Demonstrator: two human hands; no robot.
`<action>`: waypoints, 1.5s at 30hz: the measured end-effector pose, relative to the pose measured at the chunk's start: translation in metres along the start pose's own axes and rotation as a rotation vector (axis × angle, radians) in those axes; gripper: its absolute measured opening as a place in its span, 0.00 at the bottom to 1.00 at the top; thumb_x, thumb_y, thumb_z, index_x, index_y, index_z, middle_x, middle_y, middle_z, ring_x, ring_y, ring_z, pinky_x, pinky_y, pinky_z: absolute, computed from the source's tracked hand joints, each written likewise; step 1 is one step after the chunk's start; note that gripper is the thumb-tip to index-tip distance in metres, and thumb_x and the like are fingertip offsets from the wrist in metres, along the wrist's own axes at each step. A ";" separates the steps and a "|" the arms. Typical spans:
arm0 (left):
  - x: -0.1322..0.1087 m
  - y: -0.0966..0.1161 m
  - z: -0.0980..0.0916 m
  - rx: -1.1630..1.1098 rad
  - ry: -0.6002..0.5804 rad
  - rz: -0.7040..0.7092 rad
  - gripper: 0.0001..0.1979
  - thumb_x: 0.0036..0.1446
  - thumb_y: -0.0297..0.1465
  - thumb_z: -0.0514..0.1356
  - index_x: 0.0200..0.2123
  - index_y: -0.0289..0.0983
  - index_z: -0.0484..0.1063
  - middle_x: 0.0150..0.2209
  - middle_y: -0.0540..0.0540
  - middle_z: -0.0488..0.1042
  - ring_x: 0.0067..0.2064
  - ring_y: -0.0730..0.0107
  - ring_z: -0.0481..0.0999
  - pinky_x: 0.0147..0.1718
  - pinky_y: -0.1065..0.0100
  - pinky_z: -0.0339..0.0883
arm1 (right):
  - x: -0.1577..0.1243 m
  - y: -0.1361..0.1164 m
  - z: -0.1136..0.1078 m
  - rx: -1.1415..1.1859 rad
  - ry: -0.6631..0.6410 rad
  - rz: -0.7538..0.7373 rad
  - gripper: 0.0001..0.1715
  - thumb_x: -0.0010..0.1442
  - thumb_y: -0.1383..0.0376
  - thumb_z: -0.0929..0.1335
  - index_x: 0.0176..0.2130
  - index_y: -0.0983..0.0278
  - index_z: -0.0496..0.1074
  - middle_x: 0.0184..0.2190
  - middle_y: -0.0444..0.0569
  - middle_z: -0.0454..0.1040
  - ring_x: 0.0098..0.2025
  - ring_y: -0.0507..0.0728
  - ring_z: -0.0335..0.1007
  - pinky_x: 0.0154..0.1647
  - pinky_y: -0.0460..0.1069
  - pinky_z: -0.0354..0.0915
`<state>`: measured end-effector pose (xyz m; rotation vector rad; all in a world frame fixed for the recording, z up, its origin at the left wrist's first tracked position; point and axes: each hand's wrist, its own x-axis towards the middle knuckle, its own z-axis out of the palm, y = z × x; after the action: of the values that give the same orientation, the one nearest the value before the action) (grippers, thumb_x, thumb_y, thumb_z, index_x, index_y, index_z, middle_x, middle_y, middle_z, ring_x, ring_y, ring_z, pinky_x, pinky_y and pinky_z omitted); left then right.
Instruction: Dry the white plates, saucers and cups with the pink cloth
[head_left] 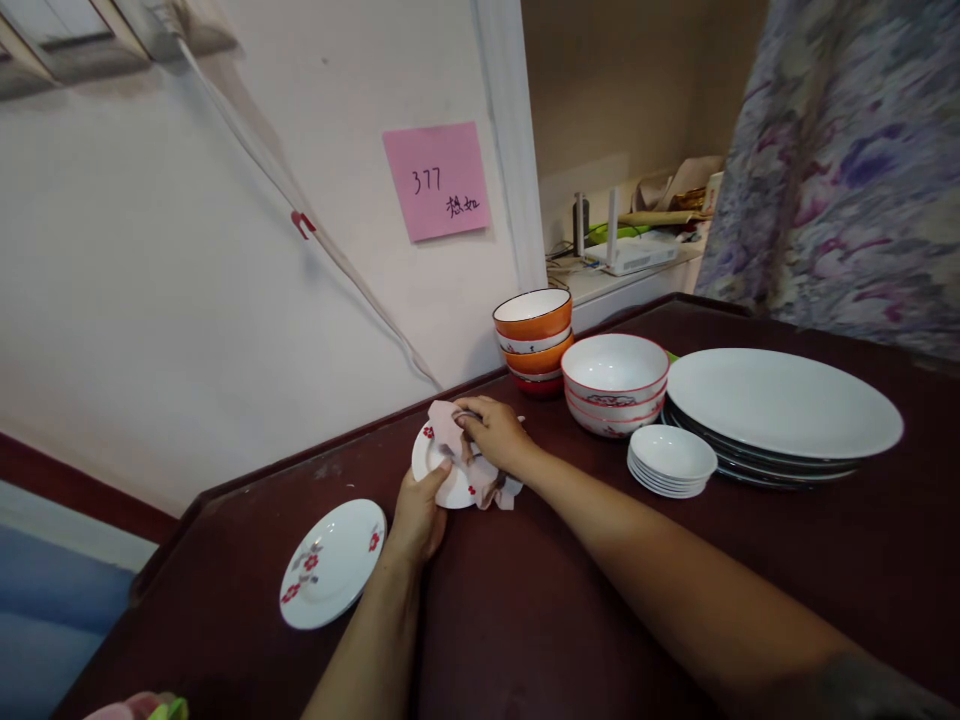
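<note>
A small white plate with red flowers (pixel 426 462) is held above the dark red table (pixel 495 620). My left hand (pixel 421 505) grips its lower left edge, thumb on the upper face. My right hand (pixel 491 430) is closed on a pale pink cloth (pixel 448 425), which lies against the plate's face and hangs over its right side. Left of my left forearm, white flowered plates (pixel 334 565) rest on the table in a low stack.
Stacked orange and white bowls (pixel 534 320), red-rimmed bowls (pixel 616 365), small white dishes (pixel 671 455) and large oval plates (pixel 784 400) stand to the right. A wall with a pink note (pixel 437 180) and cable (pixel 349 270) borders the table's back edge.
</note>
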<state>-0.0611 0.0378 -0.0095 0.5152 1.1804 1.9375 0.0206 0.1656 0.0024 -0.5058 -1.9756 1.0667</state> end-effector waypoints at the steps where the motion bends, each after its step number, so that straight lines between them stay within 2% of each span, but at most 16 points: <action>1: -0.001 0.000 0.000 0.018 -0.025 -0.003 0.26 0.45 0.23 0.68 0.51 0.32 0.72 0.42 0.38 0.80 0.46 0.52 0.79 0.51 0.54 0.68 | 0.002 -0.003 -0.004 0.012 -0.023 -0.023 0.14 0.60 0.67 0.65 0.44 0.62 0.76 0.41 0.48 0.76 0.43 0.54 0.70 0.45 0.48 0.63; 5: -0.003 -0.002 -0.002 0.103 -0.125 -0.005 0.25 0.44 0.24 0.68 0.49 0.33 0.74 0.41 0.39 0.80 0.44 0.53 0.79 0.48 0.57 0.70 | 0.007 -0.017 -0.017 0.024 -0.172 -0.054 0.10 0.55 0.69 0.69 0.38 0.62 0.78 0.37 0.45 0.75 0.39 0.52 0.70 0.42 0.46 0.62; 7: -0.004 -0.003 -0.002 0.131 -0.152 -0.015 0.24 0.44 0.24 0.68 0.48 0.33 0.74 0.41 0.40 0.80 0.43 0.54 0.79 0.46 0.58 0.70 | 0.010 -0.020 -0.018 0.060 -0.207 -0.033 0.08 0.52 0.70 0.70 0.35 0.63 0.78 0.35 0.44 0.74 0.37 0.52 0.70 0.40 0.45 0.62; 10: -0.003 -0.002 -0.002 0.108 -0.104 0.024 0.26 0.46 0.25 0.68 0.51 0.36 0.72 0.43 0.41 0.79 0.42 0.58 0.79 0.44 0.62 0.71 | 0.012 -0.014 -0.012 0.168 -0.106 0.103 0.05 0.50 0.70 0.71 0.32 0.65 0.76 0.31 0.43 0.74 0.34 0.51 0.68 0.37 0.45 0.61; 12: -0.001 -0.001 -0.001 0.065 -0.037 0.122 0.28 0.47 0.25 0.68 0.53 0.41 0.70 0.47 0.44 0.78 0.43 0.63 0.78 0.45 0.65 0.70 | 0.013 -0.005 -0.005 0.210 0.005 0.200 0.07 0.55 0.66 0.67 0.35 0.66 0.74 0.31 0.44 0.75 0.33 0.51 0.68 0.35 0.44 0.62; 14: 0.001 -0.001 -0.001 0.043 0.033 0.220 0.26 0.49 0.27 0.67 0.52 0.44 0.70 0.49 0.46 0.76 0.45 0.67 0.77 0.45 0.68 0.69 | 0.014 0.004 0.001 0.206 0.071 0.260 0.12 0.60 0.64 0.62 0.40 0.67 0.72 0.33 0.47 0.75 0.31 0.51 0.68 0.33 0.45 0.62; 16: 0.004 -0.002 -0.002 0.053 0.083 0.260 0.22 0.51 0.30 0.66 0.51 0.44 0.71 0.50 0.46 0.76 0.45 0.68 0.77 0.46 0.68 0.68 | 0.013 0.011 0.004 0.190 0.082 0.292 0.13 0.61 0.64 0.62 0.41 0.68 0.71 0.33 0.48 0.75 0.31 0.51 0.68 0.32 0.45 0.63; 20: 0.007 -0.005 -0.006 0.099 0.092 0.216 0.21 0.54 0.33 0.64 0.52 0.43 0.71 0.51 0.45 0.76 0.48 0.64 0.76 0.47 0.66 0.68 | 0.012 0.011 -0.004 0.109 0.013 0.262 0.07 0.55 0.66 0.67 0.35 0.66 0.72 0.30 0.46 0.75 0.30 0.52 0.67 0.32 0.45 0.61; 24: 0.009 -0.007 -0.012 0.153 0.048 0.225 0.22 0.54 0.36 0.64 0.53 0.41 0.72 0.53 0.44 0.75 0.52 0.63 0.74 0.50 0.67 0.66 | 0.010 -0.005 -0.016 -0.014 -0.039 0.151 0.05 0.49 0.67 0.70 0.31 0.64 0.72 0.32 0.45 0.73 0.35 0.53 0.66 0.36 0.46 0.58; 29: 0.009 -0.007 -0.013 0.261 0.042 0.166 0.26 0.50 0.37 0.66 0.53 0.41 0.71 0.44 0.46 0.79 0.41 0.66 0.78 0.42 0.68 0.69 | 0.006 -0.022 -0.017 -0.214 -0.187 -0.065 0.06 0.50 0.64 0.71 0.31 0.63 0.72 0.32 0.45 0.72 0.34 0.53 0.64 0.34 0.45 0.55; 31: 0.007 -0.005 -0.010 0.268 0.057 0.188 0.27 0.49 0.36 0.66 0.54 0.43 0.69 0.44 0.47 0.78 0.41 0.66 0.78 0.42 0.67 0.69 | 0.007 -0.021 -0.013 -0.125 -0.169 -0.012 0.05 0.48 0.67 0.71 0.29 0.64 0.71 0.30 0.44 0.72 0.33 0.52 0.64 0.33 0.45 0.55; 33: 0.005 -0.003 -0.006 0.220 0.084 0.249 0.28 0.50 0.36 0.65 0.56 0.45 0.66 0.48 0.47 0.76 0.45 0.66 0.77 0.45 0.66 0.69 | 0.010 -0.015 -0.008 -0.009 -0.084 0.106 0.02 0.51 0.68 0.68 0.30 0.64 0.70 0.29 0.43 0.72 0.31 0.51 0.65 0.31 0.44 0.57; 37: 0.005 -0.003 -0.002 0.204 0.125 0.217 0.26 0.53 0.38 0.65 0.55 0.47 0.65 0.52 0.46 0.73 0.49 0.64 0.75 0.48 0.62 0.68 | 0.015 -0.001 -0.001 0.051 0.015 0.248 0.10 0.58 0.70 0.60 0.36 0.65 0.69 0.26 0.44 0.72 0.27 0.51 0.66 0.27 0.43 0.59; 41: 0.007 -0.005 -0.005 0.219 0.115 0.176 0.25 0.52 0.38 0.65 0.54 0.44 0.68 0.52 0.45 0.74 0.51 0.63 0.74 0.51 0.61 0.66 | 0.014 0.002 -0.006 0.023 0.023 0.268 0.08 0.56 0.70 0.62 0.34 0.64 0.70 0.26 0.43 0.74 0.27 0.51 0.67 0.27 0.43 0.58; 45: 0.006 -0.006 -0.008 0.255 0.013 0.186 0.26 0.53 0.38 0.64 0.55 0.42 0.68 0.52 0.44 0.74 0.54 0.60 0.72 0.53 0.60 0.64 | 0.011 -0.012 -0.023 -0.136 0.002 0.209 0.03 0.51 0.66 0.67 0.31 0.62 0.71 0.29 0.45 0.75 0.31 0.53 0.66 0.30 0.45 0.55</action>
<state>-0.0676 0.0396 -0.0193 0.7712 1.4422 1.9561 0.0327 0.1778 0.0248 -0.8015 -2.0358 1.0602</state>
